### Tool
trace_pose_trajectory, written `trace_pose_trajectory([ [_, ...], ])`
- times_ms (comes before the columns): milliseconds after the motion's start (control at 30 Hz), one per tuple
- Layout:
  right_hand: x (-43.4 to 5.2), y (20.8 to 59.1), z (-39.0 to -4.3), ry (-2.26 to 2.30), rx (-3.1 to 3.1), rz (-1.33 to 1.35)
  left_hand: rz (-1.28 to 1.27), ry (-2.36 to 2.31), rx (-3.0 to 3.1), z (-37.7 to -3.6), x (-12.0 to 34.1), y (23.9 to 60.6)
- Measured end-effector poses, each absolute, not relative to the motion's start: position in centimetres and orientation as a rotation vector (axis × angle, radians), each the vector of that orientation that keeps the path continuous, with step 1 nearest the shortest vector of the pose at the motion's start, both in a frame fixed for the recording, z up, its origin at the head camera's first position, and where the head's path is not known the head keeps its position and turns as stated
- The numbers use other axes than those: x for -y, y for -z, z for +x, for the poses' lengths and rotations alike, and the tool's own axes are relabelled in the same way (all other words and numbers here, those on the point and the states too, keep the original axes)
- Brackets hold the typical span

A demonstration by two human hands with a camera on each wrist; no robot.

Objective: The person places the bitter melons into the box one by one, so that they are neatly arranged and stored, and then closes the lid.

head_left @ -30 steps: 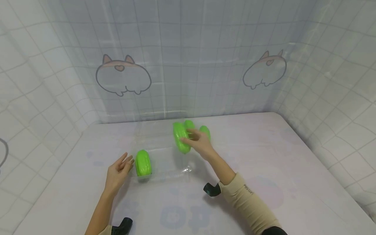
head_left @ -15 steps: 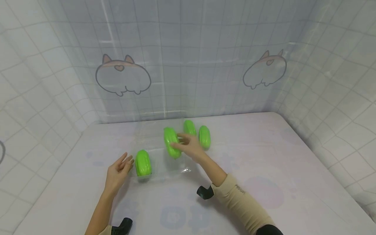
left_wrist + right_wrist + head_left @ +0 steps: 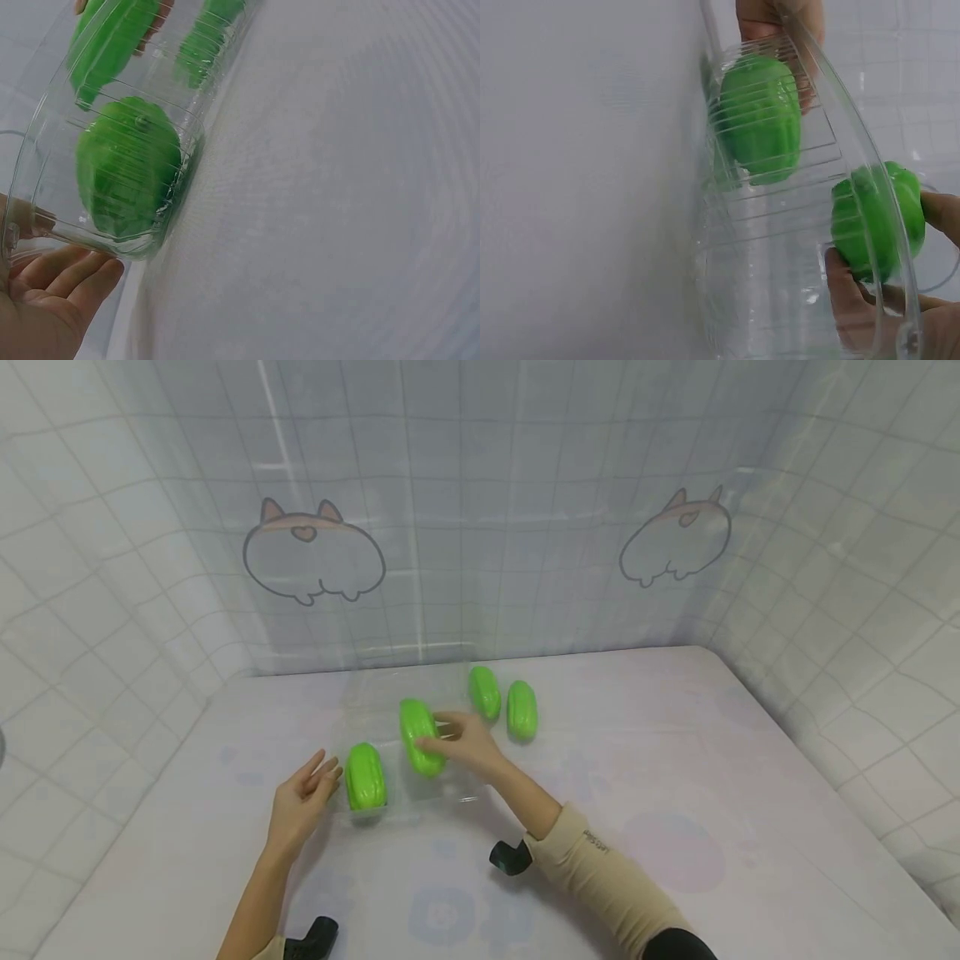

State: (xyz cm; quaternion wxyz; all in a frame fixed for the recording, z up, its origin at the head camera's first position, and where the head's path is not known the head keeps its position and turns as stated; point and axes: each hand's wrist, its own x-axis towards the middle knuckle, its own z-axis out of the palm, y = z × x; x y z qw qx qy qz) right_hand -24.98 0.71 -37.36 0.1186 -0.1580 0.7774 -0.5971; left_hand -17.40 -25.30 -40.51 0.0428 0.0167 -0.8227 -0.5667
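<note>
My right hand [image 3: 467, 743] grips a bright green, ribbed, oblong toy vegetable [image 3: 422, 737] between thumb and fingers, over a clear plastic container [image 3: 67, 217]. In the right wrist view the held green piece [image 3: 877, 221] shows partly through the container's wall and rim. A second green piece [image 3: 366, 777] lies inside at the container's left end. My left hand [image 3: 296, 802] is at that end. In the left wrist view its fairly straight fingers [image 3: 94, 281] lie right at the end wall, and other skin shows through the plastic.
Two similar green pieces, one [image 3: 485, 692] by the container's back right corner and one [image 3: 522, 710] farther right, lie on the pale printed table [image 3: 675, 760]. A hanging grid-patterned sheet [image 3: 495, 527] encloses the back and both sides.
My right hand has carried the green piece left and nearer over the container, uncovering the two pieces at the right. The left hand has stayed in place.
</note>
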Motion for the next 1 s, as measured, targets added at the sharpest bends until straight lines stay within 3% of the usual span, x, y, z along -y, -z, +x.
trace_pose_trajectory([
  [1000,2.6,38.9,-24.8,1.414,-2.34,-0.49,0.062,1.737,2.525,-17.6,25.2,40.3],
])
